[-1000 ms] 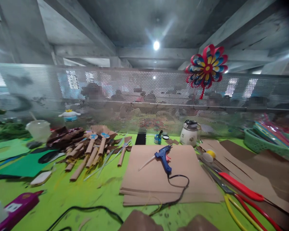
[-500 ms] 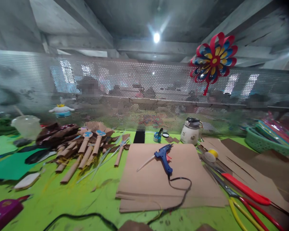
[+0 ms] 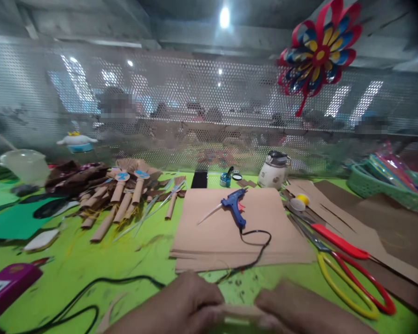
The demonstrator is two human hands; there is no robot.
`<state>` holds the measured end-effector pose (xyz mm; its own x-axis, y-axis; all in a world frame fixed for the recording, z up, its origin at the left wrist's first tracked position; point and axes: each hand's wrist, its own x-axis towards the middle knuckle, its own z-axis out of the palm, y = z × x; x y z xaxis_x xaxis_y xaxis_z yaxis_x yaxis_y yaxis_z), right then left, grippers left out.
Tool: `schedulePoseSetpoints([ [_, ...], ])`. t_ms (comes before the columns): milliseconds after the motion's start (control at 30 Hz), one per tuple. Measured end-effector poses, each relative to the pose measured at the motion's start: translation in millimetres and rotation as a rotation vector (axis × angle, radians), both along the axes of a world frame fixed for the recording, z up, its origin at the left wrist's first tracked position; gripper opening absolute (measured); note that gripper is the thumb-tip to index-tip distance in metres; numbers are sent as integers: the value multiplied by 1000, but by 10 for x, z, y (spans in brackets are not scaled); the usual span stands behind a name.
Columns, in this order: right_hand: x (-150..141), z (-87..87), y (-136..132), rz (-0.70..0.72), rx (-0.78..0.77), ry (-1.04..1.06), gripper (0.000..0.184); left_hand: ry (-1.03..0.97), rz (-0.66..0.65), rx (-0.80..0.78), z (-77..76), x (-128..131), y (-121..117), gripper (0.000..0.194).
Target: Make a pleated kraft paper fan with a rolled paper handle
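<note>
Paper strip (image 3: 239, 310) spans between left fingers (image 3: 208, 297) and right fingers (image 3: 270, 299).

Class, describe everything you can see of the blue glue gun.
The glue gun has a blue, plastic-looking body, a red trigger and a dark nozzle pointing away to the right. A thin whitish stick juts from its rear, toward the left. It lies on its side on a stack of brown paper, handle toward the near side. A black cord leaves the handle and loops over the paper. Neither the left hand nor the right hand touches it.
</note>
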<state>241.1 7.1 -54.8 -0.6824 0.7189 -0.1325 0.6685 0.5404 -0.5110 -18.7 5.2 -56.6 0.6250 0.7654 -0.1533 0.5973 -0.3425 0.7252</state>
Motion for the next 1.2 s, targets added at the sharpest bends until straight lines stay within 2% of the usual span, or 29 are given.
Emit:
schedulePoseSetpoints([
  [167,68,-15,62,40,-53,-4,33,64,65,-25,-84,-56,29,28],
  [333,135,-15,134,-9,-92,21,31,47,93,17,-48,-98,105,32],
  [433,168,15,168,-14,-67,3,31,26,73,33,-27,-117,150,32],
  [633,241,-5,175,-5,-38,-48,33,-46,91,-44,-56,-138,163,33],
  [900,289,28,160,31,17,-16,32,-117,92,77,-71,-99,147,32],
  [1067,297,49,188,41,45,5,33,-136,102,-97,-108,-144,212,27],
  [1200,320,20,226,46,93,19,35,-157,132,-131,-138,-178,241,30],
])
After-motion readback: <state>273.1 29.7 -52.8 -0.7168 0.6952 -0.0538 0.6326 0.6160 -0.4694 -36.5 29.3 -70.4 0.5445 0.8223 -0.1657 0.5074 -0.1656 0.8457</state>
